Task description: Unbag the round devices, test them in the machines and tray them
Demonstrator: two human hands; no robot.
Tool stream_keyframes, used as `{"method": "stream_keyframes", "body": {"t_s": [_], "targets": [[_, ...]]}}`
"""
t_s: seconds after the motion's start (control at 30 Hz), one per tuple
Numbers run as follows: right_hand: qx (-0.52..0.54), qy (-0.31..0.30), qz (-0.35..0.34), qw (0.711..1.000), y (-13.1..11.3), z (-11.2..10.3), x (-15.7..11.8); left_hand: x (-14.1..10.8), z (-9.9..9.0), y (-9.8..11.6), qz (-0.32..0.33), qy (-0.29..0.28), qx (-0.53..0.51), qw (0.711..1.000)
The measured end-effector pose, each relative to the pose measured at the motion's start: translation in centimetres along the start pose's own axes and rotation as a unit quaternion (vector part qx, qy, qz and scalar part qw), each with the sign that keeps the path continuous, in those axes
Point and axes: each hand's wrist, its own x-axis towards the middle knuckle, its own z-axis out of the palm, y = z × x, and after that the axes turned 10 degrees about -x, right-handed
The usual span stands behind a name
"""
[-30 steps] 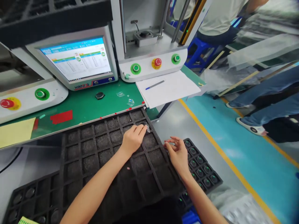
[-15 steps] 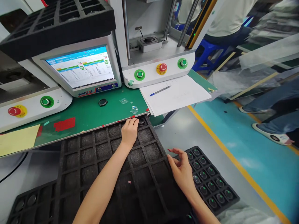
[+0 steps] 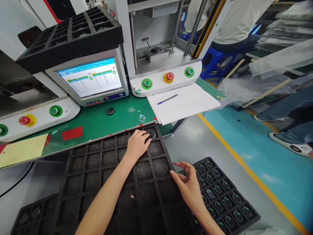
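Note:
A large black foam tray (image 3: pixel 144 167) with a grid of square compartments lies before me, its far edge at the green bench. In its far right corner compartment is a round dark watch case (image 3: pixel 152 134) with a glossy face. My left hand (image 3: pixel 138 143) reaches over the tray, with thumb and fingertips closed at the left edge of this watch case. At the tray's right side is my right hand (image 3: pixel 189 181), its thumb against the rim and its curved fingers apart, holding nothing. Another watch case (image 3: pixel 110 111) lies on the green bench.
A screen (image 3: pixel 90 78) supports another foam tray (image 3: pixel 73 42). Beside it stands a press with green and red buttons (image 3: pixel 168 77). Papers with a pen (image 3: pixel 168 99) overhang the bench. Lower right is a filled tray (image 3: pixel 227 195); a seated person (image 3: pixel 234 26) is beyond.
My left hand has drawn slightly back, so more of the watch case in the corner compartment shows. My right hand stays at the tray's side. The view has shifted a little.

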Motion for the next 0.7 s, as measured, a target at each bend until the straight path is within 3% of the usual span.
{"method": "stream_keyframes", "body": {"t_s": [0.13,0.23,0.4,0.53,0.63,0.7], "targets": [[0.044,0.005,-0.033,0.998,0.4,0.0,0.8,-0.2,-0.8,0.8,-0.034,0.035,-0.015,0.999],[0.051,-0.013,-0.087,0.995,0.9,0.0,1.8,0.6,-3.2,0.2,-0.068,0.06,-0.016,0.996],[0.013,-0.051,-0.159,0.986,1.8,0.7,2.4,4.7,-8.7,-5.4,-0.198,0.111,0.005,0.974],[-0.084,-0.076,-0.156,0.981,1.8,0.6,2.5,7.6,-11.2,-10.4,-0.275,0.088,-0.056,0.956],[-0.127,0.0,-0.184,0.975,0.8,-0.2,2.7,7.6,-11.9,-11.0,-0.302,0.089,-0.14,0.939],[-0.119,0.071,-0.22,0.965,-0.6,-0.8,2.5,6.2,-12.1,-9.3,-0.307,0.091,-0.204,0.925]]}}
